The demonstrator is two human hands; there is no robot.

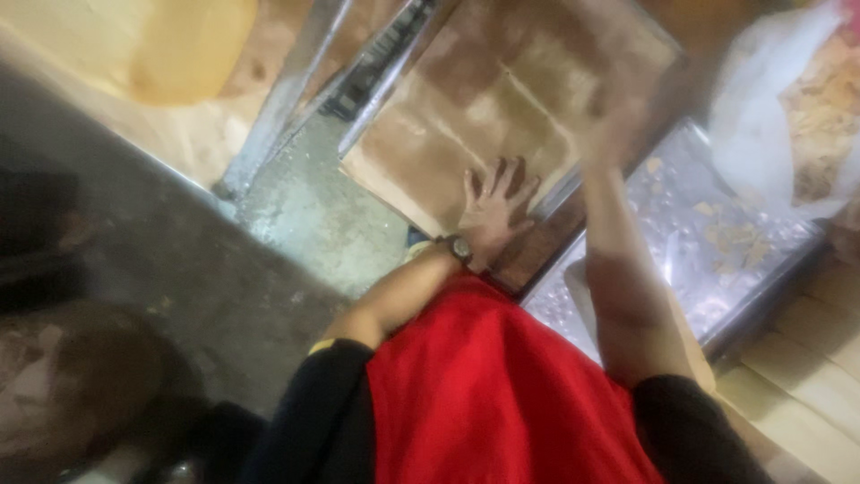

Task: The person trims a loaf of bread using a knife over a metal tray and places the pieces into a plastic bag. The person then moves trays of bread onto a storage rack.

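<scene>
Brown board (502, 99): flat, dusty sheet, upper centre of frame, over a metal frame (287, 99).
Left hand (491, 211): fingers spread, palm flat on board's lower edge; grips nothing.
Right hand (618, 125): blurred at board's right edge; grip cannot be told.
Steel tray (717, 260): right of frame, crumbs scattered.
Progress: board appears under placement, not yet released.

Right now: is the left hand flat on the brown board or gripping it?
Flat: the left hand lies spread, fingers apart, on the brown board. The right hand is blurred; grip cannot tell.
</scene>
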